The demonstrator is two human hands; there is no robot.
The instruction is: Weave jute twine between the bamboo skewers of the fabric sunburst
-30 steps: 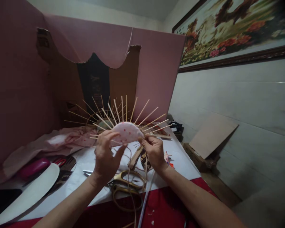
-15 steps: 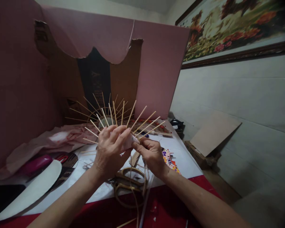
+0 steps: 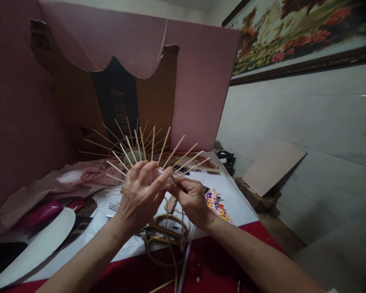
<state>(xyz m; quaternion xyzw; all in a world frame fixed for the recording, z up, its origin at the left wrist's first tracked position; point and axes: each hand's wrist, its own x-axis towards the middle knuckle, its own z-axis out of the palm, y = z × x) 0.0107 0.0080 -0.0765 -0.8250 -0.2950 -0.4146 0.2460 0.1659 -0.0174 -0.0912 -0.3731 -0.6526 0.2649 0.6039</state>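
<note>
Above and beyond the scissors (image 3: 164,232), the left hand (image 3: 142,193) grips the fan (image 3: 153,146) across its cloth middle, while the right hand (image 3: 192,200) pinches its end. String (image 3: 172,253) trails down across the scissors.

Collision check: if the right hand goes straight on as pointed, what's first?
Likely the pink piece right before it, then the left hand; depth between them is unclear.

Matt wooden sticks (image 3: 173,152), metal scissors (image 3: 158,237)
</note>
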